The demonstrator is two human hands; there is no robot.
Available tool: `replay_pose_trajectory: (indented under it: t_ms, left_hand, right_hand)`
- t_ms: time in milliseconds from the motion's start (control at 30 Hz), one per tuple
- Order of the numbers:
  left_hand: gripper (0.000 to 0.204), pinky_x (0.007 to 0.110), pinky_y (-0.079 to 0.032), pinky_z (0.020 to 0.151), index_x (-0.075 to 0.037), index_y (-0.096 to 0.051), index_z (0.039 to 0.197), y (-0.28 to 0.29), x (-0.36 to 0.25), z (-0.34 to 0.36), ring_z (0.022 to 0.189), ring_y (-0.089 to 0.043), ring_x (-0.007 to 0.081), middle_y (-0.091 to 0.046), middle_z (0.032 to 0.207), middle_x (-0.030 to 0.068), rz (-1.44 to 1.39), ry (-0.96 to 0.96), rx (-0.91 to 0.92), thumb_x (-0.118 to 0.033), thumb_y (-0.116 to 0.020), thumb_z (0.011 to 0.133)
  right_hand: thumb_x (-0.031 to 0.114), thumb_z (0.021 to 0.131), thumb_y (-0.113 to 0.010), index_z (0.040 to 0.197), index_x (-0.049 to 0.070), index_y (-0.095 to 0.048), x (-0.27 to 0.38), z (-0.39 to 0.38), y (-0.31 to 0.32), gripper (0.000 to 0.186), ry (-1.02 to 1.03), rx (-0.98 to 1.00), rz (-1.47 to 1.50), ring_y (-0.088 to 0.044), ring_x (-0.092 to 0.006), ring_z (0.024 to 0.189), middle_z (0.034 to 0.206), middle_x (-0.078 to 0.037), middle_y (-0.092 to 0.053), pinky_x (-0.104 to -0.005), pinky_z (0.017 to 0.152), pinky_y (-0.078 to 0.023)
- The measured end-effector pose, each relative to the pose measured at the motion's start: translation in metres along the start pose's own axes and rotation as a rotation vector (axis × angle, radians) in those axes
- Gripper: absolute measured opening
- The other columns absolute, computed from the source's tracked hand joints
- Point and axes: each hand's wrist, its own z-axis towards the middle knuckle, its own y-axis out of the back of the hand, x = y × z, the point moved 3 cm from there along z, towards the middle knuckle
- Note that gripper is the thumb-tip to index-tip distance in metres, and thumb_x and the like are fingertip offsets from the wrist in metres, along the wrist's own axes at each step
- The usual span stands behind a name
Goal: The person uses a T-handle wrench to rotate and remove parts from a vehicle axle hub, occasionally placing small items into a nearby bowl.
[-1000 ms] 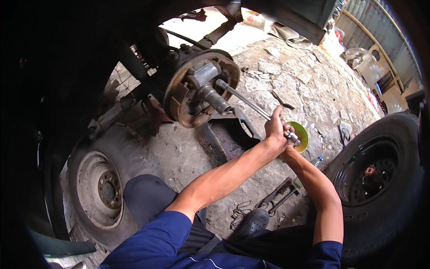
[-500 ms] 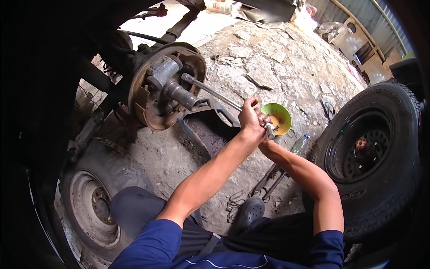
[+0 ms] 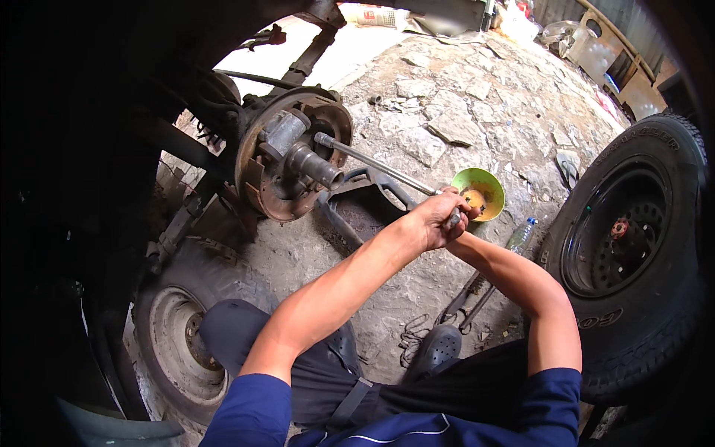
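A broken-stone floor (image 3: 298, 257) is carrying a crowded repair scene. Along its right edge, a large tyre (image 3: 633, 320) on a black rim is standing tilted, seemingly parked aside to leave space for the knees. At the floor's lower left corner, a dusty wheel (image 3: 167, 328) is sitting beside the person's bent leg. Toward the upper left, a rusty brake plate (image 3: 275, 201) is facing us with its stub axle bared; under it a dark tray (image 3: 332, 220) is lying, probably for catching grime. A long metal bar (image 3: 380, 165) is slanting from the plate's face to the person, though whether its head is touching the plate I cannot tell. Beyond its near end, a green bowl (image 3: 471, 177) is holding orange-brown contents, likely placed for easy reach, with a clear bottle (image 3: 523, 235) lying nearer the tyre. The left hand (image 3: 436, 217) is clenching the bar by its end, presumably for leverage; the right hand (image 3: 458, 232) is tucking in below, its grip too hidden to judge.
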Motion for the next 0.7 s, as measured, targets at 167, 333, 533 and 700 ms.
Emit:
replay_pose_trajectory:
  t_ms: [167,333,533,700]
  left_hand:
    - [0.016,0.015,-0.042,0.037,-0.006,-0.049,0.074,0.008,0.008,-0.003,0.045,-0.048,0.0038,-0.048,0.059,-0.0028,-0.045,0.007,0.022,-0.008,-0.052,0.089]
    - [0.013,0.013,-0.039,0.034,-0.007,-0.047,0.078,0.014,0.008,-0.013,0.045,-0.045,0.0017,-0.046,0.060,-0.0037,-0.036,0.039,0.017,-0.007,-0.052,0.091]
    - [0.007,0.013,-0.038,0.034,-0.007,-0.052,0.086,0.006,0.010,-0.030,0.044,-0.044,0.0007,-0.047,0.059,-0.0060,0.118,-0.008,-0.139,-0.011,-0.054,0.091]
    - [0.024,0.026,-0.049,0.041,0.001,-0.058,0.085,0.025,0.019,-0.047,0.046,-0.058,0.0117,-0.059,0.060,0.0043,1.068,-0.007,-0.204,-0.022,-0.057,0.092]
  right_hand:
    - [0.019,0.087,-0.045,0.107,0.002,-0.055,-0.002,-0.030,-0.002,0.028,0.195,0.095,-0.766,-0.054,-0.0230,0.100,0.110,-0.017,-0.054,-0.0376,0.088,-0.043]
    - [0.045,0.092,-0.027,0.121,-0.009,-0.046,-0.015,-0.022,0.026,0.064,-0.689,-0.245,0.891,-0.059,-0.0358,0.101,0.115,-0.026,-0.057,-0.0453,0.081,-0.052]
    - [0.026,0.097,-0.037,0.119,-0.005,-0.035,0.000,0.032,0.047,0.038,-0.807,-0.566,1.273,-0.055,-0.0266,0.075,0.099,-0.021,-0.049,-0.0392,0.064,-0.053]
    - [0.028,0.099,-0.041,0.092,0.006,-0.039,0.023,0.036,0.122,0.023,-0.540,-0.736,1.378,-0.038,-0.0147,0.047,0.062,-0.003,-0.039,-0.0295,0.043,-0.037]
